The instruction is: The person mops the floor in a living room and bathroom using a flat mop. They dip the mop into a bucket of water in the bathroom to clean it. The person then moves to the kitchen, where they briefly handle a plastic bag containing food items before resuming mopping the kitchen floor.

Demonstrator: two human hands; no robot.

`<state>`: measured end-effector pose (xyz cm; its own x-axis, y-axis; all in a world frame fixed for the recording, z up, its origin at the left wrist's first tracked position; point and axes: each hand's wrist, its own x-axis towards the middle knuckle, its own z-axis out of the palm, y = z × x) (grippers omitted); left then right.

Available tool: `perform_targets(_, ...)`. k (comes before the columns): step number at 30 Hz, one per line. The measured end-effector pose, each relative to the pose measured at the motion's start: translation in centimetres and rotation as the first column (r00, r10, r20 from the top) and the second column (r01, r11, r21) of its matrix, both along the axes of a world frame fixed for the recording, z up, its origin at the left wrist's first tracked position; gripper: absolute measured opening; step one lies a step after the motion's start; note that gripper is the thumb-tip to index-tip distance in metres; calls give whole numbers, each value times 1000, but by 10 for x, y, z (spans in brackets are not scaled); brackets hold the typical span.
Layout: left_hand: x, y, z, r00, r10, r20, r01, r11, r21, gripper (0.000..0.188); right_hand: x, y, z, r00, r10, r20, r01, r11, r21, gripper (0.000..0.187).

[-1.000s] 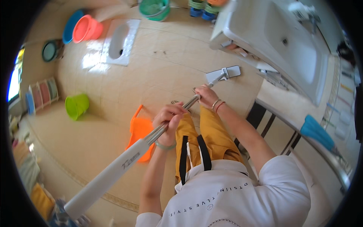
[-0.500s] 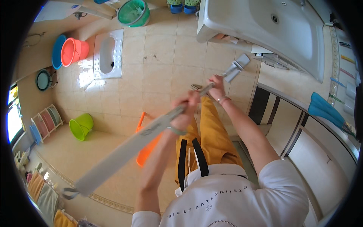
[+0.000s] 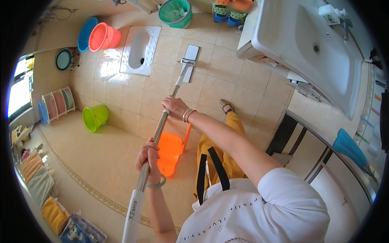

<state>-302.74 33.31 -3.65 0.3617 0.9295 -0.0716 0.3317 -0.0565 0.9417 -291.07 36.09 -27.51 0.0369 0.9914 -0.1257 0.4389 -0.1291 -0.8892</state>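
**Flat mop, held in two hands, bathroom floor**

We log one flat mop [image 3: 170,103]: metal pole with a white handle sleeve at the near end, its rectangular pale head [image 3: 190,62] lying flat on the beige floor tiles [image 3: 227,81], just beside the white squat toilet pan [image 3: 139,50]. Left hand [image 3: 149,158], grip wrapped tight round the lower pole above the sleeve; green bangle at the wrist. Right hand [image 3: 175,107], grip closed round the pole further up; bracelets at the wrist. Below the pole we note an orange plastic stool [image 3: 172,152]. Further out: lime green bucket [image 3: 95,117] on its side, coral basin [image 3: 104,36] against a blue basin [image 3: 86,32], green waste bin [image 3: 175,12], white washbasin [image 3: 312,44] at right.
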Motion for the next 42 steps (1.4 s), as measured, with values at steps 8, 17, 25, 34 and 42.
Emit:
perform_targets(8,45,-14,-7,952,-213,220,229,972,-47,25,74,-81,7,992,-123,4,122,986,112,12)
perform_targets(17,183,-100,-88,740,-493,457,640,725,-255,20,221,-280,-24,900,-396,181,421,898,-127,20)
perform_targets(25,141,-33,-88,818,-401,412,559,722,-407,18,185,-209,-46,897,-412,163,422,906,-35,14)
perform_targets(34,30,67,-18,931,-213,298,274,945,-180,22,77,-5,-15,986,-166,16,162,976,143,8)
perform_targets(42,67,92,-45,907,-185,378,221,974,-53,25,135,51,-22,982,12,191,-45,984,172,8)
